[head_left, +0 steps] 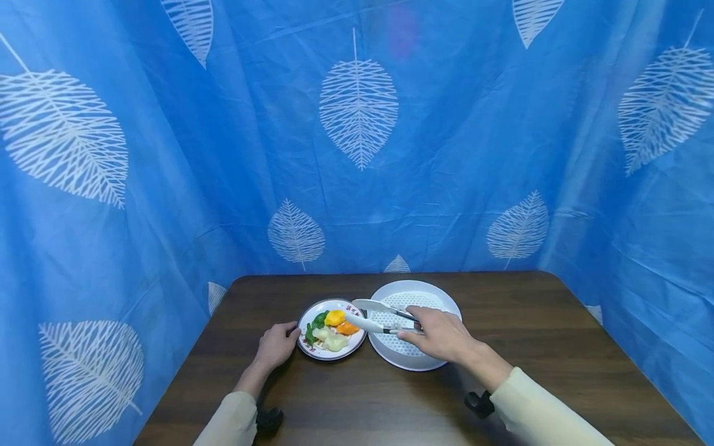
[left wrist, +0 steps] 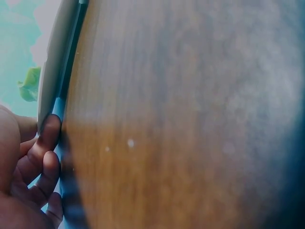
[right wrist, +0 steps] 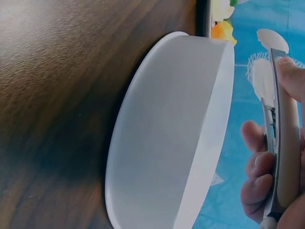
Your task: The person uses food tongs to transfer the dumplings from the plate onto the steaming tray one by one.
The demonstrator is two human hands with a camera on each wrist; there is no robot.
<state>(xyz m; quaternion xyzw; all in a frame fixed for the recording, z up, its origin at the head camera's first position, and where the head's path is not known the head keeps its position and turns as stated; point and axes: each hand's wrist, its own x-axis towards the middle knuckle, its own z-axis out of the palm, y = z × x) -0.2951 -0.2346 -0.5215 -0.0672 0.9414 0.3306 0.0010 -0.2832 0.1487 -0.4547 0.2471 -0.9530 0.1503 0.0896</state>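
My left hand (head_left: 276, 345) pinches the left rim of a round white plate (head_left: 320, 355); in the left wrist view the thumb and fingers (left wrist: 50, 129) grip its edge. On the plate lie a yellow piece (head_left: 334, 318), an orange piece (head_left: 348, 329), green pieces (head_left: 319, 320) and pale pieces (head_left: 335, 342). My right hand (head_left: 446, 334) holds tongs (right wrist: 287, 143) with white tips, their arms apart. The tips reach over the plate's right side, near the orange piece, with nothing seen between them. Below the hand is a round white basket (head_left: 415, 364) with a perforated bottom.
Both dishes stand side by side on a dark wooden table (head_left: 346, 409), the basket right of the plate. A blue curtain (head_left: 435, 155) with white leaf patterns hangs behind the table and along both sides. Black bands with dark parts are at both wrists.
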